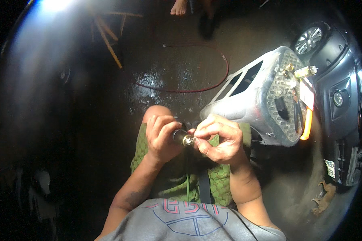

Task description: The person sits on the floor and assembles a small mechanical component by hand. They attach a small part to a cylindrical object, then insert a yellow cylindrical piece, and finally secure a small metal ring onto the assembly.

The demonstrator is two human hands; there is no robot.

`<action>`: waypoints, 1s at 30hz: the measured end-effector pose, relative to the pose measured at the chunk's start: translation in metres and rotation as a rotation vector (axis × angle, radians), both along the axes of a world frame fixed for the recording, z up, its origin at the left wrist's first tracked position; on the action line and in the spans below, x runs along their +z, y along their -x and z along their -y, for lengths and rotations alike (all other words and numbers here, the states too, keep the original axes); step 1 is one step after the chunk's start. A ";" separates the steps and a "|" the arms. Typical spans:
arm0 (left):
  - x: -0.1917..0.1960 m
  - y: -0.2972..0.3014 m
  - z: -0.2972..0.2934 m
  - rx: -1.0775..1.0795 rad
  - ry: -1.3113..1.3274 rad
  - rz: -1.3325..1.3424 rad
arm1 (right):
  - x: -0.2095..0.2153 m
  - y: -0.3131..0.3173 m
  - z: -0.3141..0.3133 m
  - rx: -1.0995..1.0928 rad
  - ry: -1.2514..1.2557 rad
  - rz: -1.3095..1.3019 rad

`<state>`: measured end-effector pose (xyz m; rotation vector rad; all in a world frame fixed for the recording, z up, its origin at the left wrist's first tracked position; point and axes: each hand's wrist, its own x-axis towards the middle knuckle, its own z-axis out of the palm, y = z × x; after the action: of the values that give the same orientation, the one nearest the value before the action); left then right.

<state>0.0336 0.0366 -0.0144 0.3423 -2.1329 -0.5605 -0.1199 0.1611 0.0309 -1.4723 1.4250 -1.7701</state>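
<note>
In front of my knees, my left hand point(163, 136) is wrapped round a dark cylinder with a brass-coloured end point(186, 139). The thumb and fingertips of my right hand point(220, 138) pinch at the tip of that end; whether they hold a separate small part is hidden. To the right stands a grey plastic stool point(271, 90) with a studded top. On it lie pliers point(297, 116), a short black piece point(282, 107), small brass-coloured fittings point(288, 70) and a yellowish clear cylinder with a metal end point(305, 72). A bright orange strip-like thing point(307, 123) is along its right edge.
A dark car point(338, 88) stands beyond the stool on the right. Behind it on the floor, a brown animal point(325, 197) lies low. A red hose point(189, 90) curves across the wet floor ahead. Wooden sticks point(108, 38) lie far left, and another person's bare foot point(178, 8) shows at the top.
</note>
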 end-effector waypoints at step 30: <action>-0.005 -0.003 0.008 -0.076 -0.152 0.090 | 0.013 -0.013 0.009 -0.140 -0.068 -0.342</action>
<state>0.0366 0.0287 -0.0190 0.3779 -2.2028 -0.7670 -0.1066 0.1519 0.0438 -1.7385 1.7762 -1.5823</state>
